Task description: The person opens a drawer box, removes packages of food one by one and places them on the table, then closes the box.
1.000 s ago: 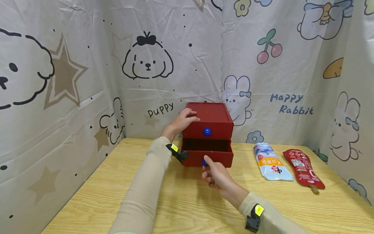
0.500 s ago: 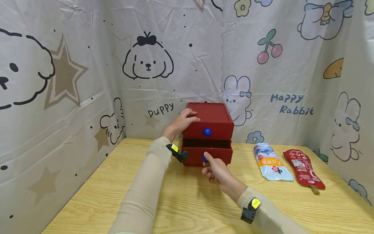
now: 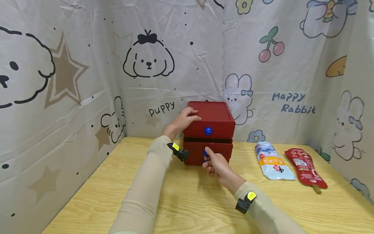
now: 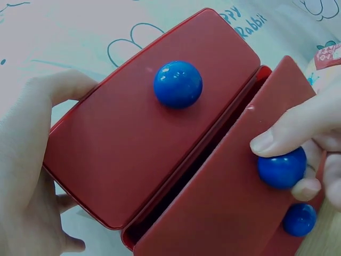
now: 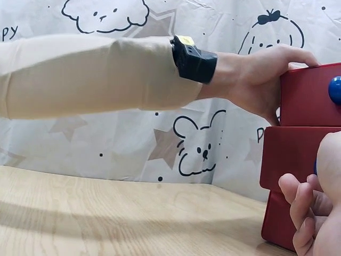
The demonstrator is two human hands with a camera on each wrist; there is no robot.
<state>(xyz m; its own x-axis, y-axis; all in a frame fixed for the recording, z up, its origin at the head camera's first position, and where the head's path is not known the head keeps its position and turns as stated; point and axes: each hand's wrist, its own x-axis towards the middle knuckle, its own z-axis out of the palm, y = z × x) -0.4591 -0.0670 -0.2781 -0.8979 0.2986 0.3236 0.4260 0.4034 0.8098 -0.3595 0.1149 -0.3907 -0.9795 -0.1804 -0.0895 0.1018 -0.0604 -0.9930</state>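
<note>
Printed cloth [image 3: 96, 48] with cartoon animals hangs behind and beside a wood-grain desk [image 3: 93, 208]. At the work, the right hand [image 3: 219, 164] pinches the round blue middle knob [image 4: 282, 168] between its thumb and curled fingers, so this grip is firmly together on it. Its middle drawer [image 4: 213, 176] stands partly out, with a narrow dark gap above the front. The left hand [image 3: 182, 121] rests with relaxed fingers over the upper left edge of the red drawer cabinet [image 3: 211, 110]

For good sliding, I think the knob should move level and straight along the drawer's line, without twisting, while the left hand presses enough that the cabinet does not shift. It is also wise to have no fingertip in the gap, where it could be caught

Cabinet and drawer are near the back edge of the desk, about its middle. The top knob [image 3: 208, 131] is untouched; for the bottom knob [image 4: 299, 220], just under the right fingers, I cannot tell. Toward the back right corner lie a salt pouch [image 3: 274, 164] and, just beside it, a red pouch [image 3: 305, 167]
</note>
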